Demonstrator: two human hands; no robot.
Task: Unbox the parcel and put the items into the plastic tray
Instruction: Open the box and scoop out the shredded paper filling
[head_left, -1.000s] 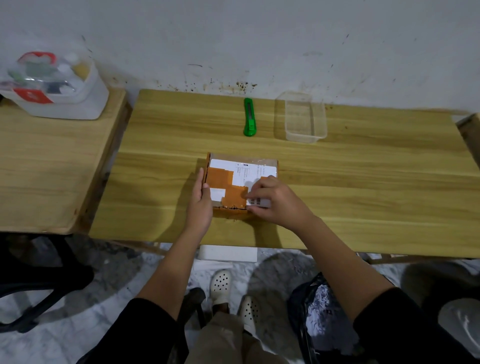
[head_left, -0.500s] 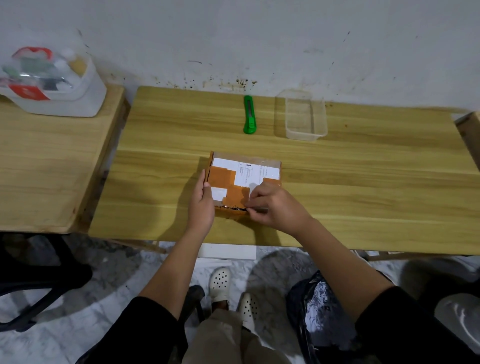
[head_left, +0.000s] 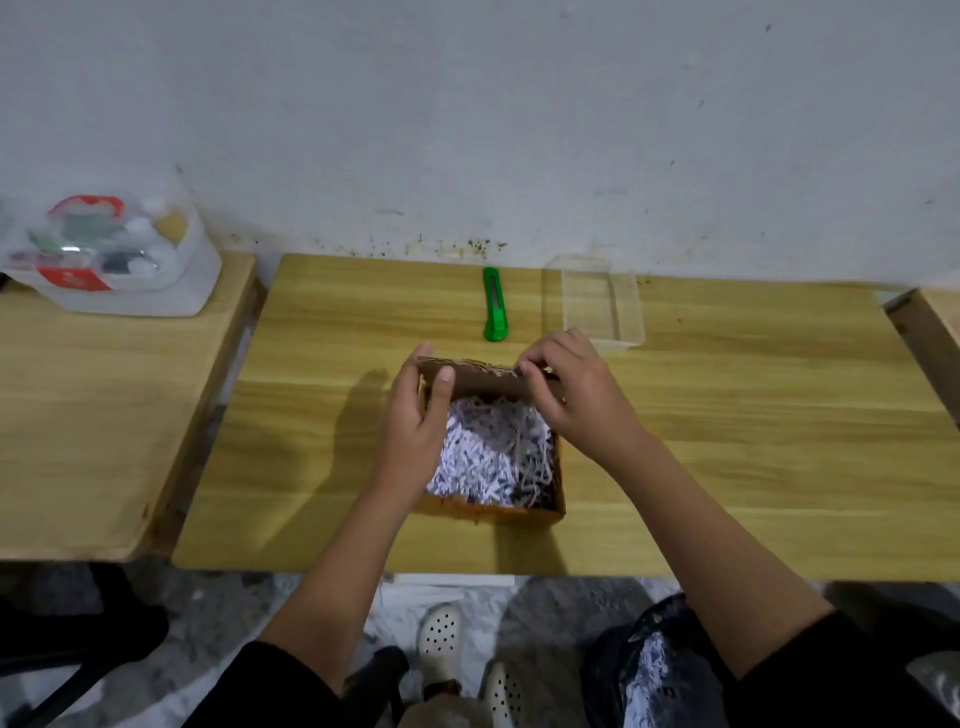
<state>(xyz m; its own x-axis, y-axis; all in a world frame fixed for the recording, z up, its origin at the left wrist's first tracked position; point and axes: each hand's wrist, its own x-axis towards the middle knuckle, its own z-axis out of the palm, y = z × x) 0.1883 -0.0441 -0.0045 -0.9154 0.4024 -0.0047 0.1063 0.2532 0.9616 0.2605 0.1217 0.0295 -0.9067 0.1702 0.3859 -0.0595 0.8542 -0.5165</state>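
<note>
Standing far left: a pale wooden side table (head_left: 93, 426) carries a translucent lidded tub (head_left: 119, 260) with red marks on top. Its small mixed contents are too blurred to name.
Table: a second wooden table (head_left: 753, 441) stands just right of the side table with a narrow gap between them. Its far edge is against the stained white wall (head_left: 467, 130).
Left hand: the left hand (head_left: 415, 431) grips the left end of the lid flap, thumb pressed on the flap's inner face and fingers curled behind it.
Parcel: the cardboard parcel (head_left: 493, 512) sits on the table near the front edge, roughly at the centre. It is open at the top and has orange tape along its front wall.
Lid flap: the lid flap (head_left: 488, 382) stands up at the parcel's far side, held at both ends.
Filling: white and grey shredded paper (head_left: 493, 452) fills the parcel and hides whatever lies beneath.
Utility knife: the green utility knife (head_left: 493, 306) lies on the table beyond the parcel, pointing toward the wall, just left of the tray.
Right hand: the right hand (head_left: 576, 400) pinches the flap's right end, fingers curled over its top edge.
Plastic tray: the clear plastic tray (head_left: 597, 301) sits on the table near the wall, beyond the right hand. Whether the hand touches its near corner cannot be told.
Floor: white perforated shoes (head_left: 439, 634) show between the forearms, with a black bag (head_left: 654, 670) to their right.
</note>
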